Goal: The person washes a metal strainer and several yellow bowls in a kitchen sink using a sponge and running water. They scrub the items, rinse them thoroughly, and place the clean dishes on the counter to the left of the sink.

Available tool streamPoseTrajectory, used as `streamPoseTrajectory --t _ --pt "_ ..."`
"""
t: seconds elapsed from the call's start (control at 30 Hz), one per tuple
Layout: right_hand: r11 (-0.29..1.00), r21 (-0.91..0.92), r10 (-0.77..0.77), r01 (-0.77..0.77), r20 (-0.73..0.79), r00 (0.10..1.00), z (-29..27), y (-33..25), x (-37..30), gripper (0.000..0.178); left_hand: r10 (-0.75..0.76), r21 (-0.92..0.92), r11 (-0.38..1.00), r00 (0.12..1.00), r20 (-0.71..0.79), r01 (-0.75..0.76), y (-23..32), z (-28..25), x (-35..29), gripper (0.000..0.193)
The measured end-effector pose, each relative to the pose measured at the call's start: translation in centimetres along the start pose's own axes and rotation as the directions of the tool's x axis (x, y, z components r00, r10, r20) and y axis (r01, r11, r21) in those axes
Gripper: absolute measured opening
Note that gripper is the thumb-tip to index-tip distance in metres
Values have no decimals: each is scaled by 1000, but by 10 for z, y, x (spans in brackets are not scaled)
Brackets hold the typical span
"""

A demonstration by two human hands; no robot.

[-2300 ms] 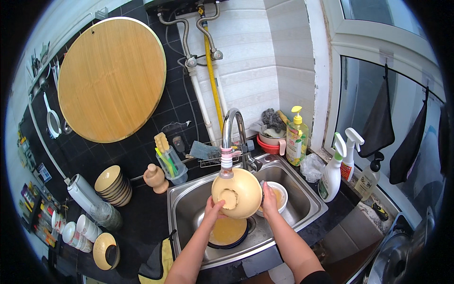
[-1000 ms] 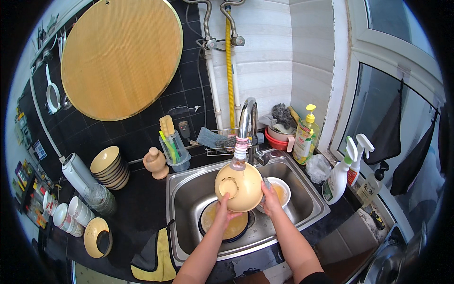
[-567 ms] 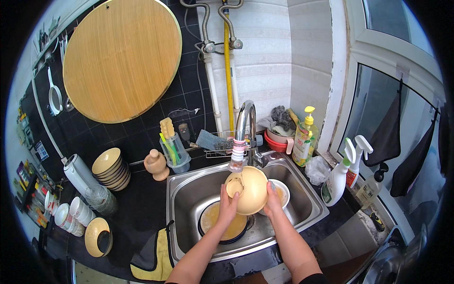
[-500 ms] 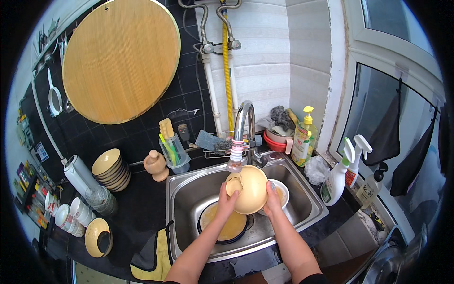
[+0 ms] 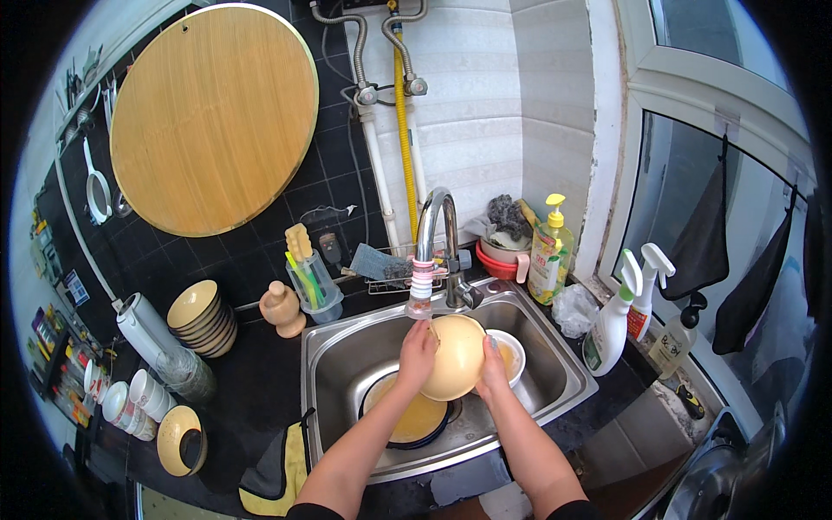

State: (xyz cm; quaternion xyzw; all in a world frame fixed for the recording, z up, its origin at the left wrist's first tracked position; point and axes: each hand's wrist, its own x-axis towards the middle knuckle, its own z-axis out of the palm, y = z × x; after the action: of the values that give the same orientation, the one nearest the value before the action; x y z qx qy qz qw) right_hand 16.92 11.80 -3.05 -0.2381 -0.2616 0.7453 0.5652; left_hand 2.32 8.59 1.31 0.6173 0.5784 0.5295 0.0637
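Over the sink, a cream-coloured bowl point(image 5: 455, 357) is tilted between my two hands, below the faucet's spout. My left hand point(image 5: 419, 354) is closed at its left edge, with the fingertips near the rim; the round tan pad is mostly hidden by these fingers. Wrapped round the bowl's right side is my right hand point(image 5: 494, 368). A dark-rimmed pot point(image 5: 419, 425) of cloudy yellowish water sits under my left forearm in the sink. Behind my right hand stands a white bowl point(image 5: 513, 355).
The metal sink point(image 5: 555, 407) has a curved faucet point(image 5: 440, 221) at its back. Pump and spray bottles point(image 5: 611, 334) line the right side. At left stand stacked bowls point(image 5: 204, 316), cups point(image 5: 149, 394), a single bowl point(image 5: 178, 442) and a yellow-grey cloth point(image 5: 282, 472).
The bowl has turned a little and come slightly left. My left fingers have shifted up along its edge, and the tan pad that showed before is now mostly covered.
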Motion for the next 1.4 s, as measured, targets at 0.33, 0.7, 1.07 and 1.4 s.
streamPoseTrajectory --t 0.33,0.7,1.07,1.4 --pt "964 236 144 -121 -80 986 -4 -4 1 44 232 88 969 973 -19 -230 29 -13 -25 19" --pt "950 118 288 -290 36 957 17 -21 -16 37 -71 -109 992 996 -57 64 2 -19 3 16" --pt "959 207 203 -195 -14 979 12 -18 -12 39 281 408 802 878 387 -436 62 4 -28 48" --pt "936 337 137 -98 -95 986 -3 -12 -1 36 -67 -2 998 989 129 67 -14 6 -30 52"
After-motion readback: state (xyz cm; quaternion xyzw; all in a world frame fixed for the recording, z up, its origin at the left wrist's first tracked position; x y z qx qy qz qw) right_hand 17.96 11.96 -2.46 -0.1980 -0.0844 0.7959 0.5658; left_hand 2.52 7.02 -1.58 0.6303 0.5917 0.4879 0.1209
